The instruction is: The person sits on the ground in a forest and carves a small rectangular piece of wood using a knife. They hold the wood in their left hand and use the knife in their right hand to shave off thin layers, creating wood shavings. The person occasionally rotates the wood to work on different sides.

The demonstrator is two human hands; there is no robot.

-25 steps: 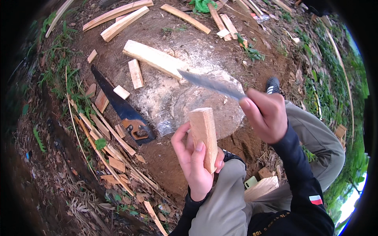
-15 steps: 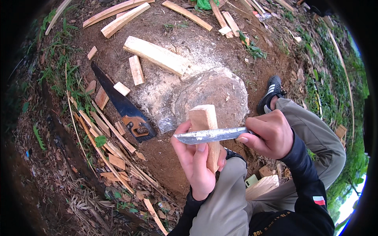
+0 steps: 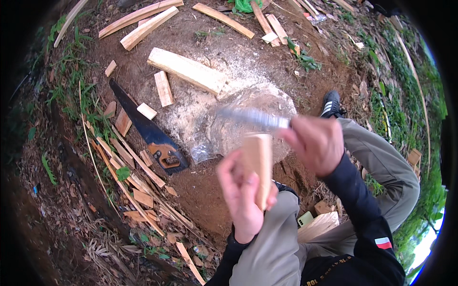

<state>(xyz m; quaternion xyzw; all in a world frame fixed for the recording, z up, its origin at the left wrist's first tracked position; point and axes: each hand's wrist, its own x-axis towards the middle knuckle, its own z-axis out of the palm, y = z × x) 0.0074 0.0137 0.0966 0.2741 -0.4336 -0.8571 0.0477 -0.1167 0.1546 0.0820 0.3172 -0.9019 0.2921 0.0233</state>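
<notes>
In the head view we held a short block of pale wood [image 3: 258, 167] upright in our left hand [image 3: 242, 195], fingers wrapped round its lower half and the thumb up along its left side. The block stood above our left knee [image 3: 276, 224], just in front of the flat stump [image 3: 248, 119] dusted with sawdust. Our right hand [image 3: 316, 145] was closed in a fist round the handle of a knife [image 3: 253, 117], whose blade pointed left and showed only as a blur. The blade was above the top of the block; whether it touched the wood we could not tell, since both were smeared by motion.

On the ground to the left lay a handsaw [image 3: 145, 128] with a dark blade and an orange-and-black handle, its handle end nearest us. Beyond the stump lay a thick split plank [image 3: 186, 70], and just left of it a shorter piece of wood [image 3: 163, 88]. A small pale offcut [image 3: 146, 111] rested against the saw blade. Thin strips and chips [image 3: 133, 176] were scattered along the lower left, among grass and dry leaves. Longer slats [image 3: 143, 21] lay at the top of the picture. Our right leg stretched out to a black shoe [image 3: 331, 104], well apart from the stump. Another pale wood piece [image 3: 317, 226] lay under our legs.
</notes>
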